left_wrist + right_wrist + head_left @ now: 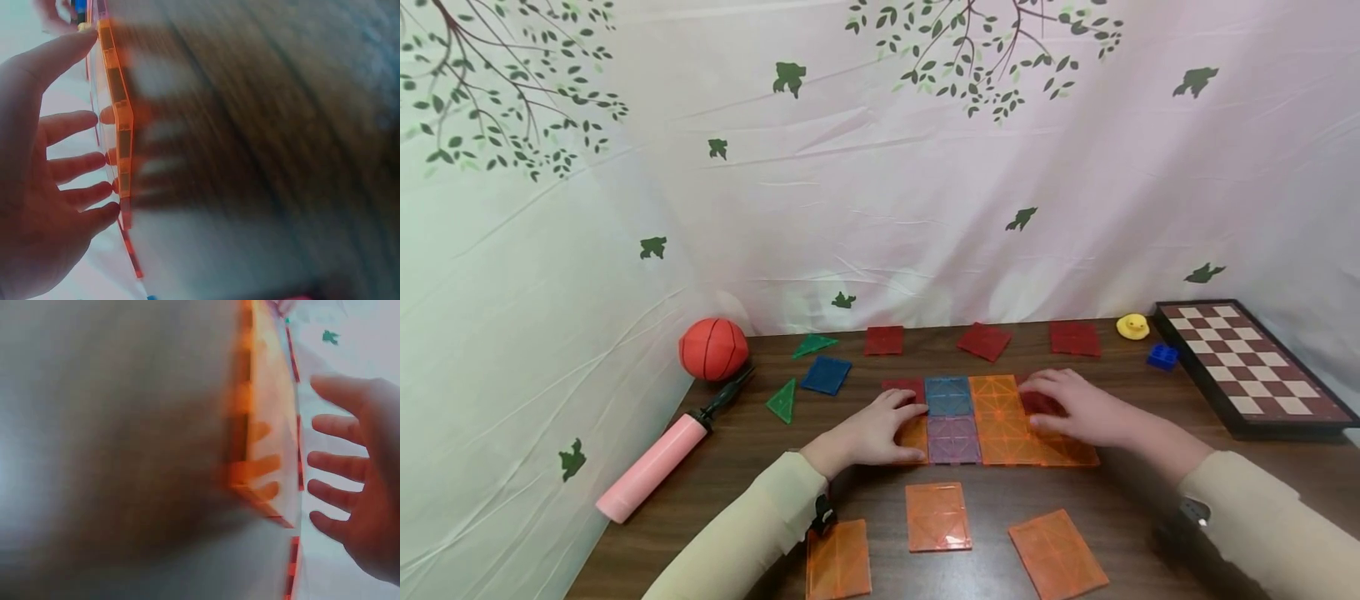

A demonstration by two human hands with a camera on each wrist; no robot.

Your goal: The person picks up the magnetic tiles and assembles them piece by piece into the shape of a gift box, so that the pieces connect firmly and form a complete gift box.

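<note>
The joined tile panel (997,421) extends to both sides of the purple tile (954,439). Your left hand (876,427), fingers spread, touches the panel left of that tile; your right hand (1078,408), spread, hovers right of it. Ideally, press lightly inward, keeping seams flush.

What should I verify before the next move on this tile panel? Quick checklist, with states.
1. Left hand touching the tile panel: ok, fingertips at its left end.
2. Right hand touching it: not ok, fingers stand off it in the right wrist view.
3. Blue tile and purple tile edge to edge: ok.
4. Seams under the hands closed: cannot tell, partly covered.
5. Loose orange tiles in front, apart from the panel: ok.
</note>
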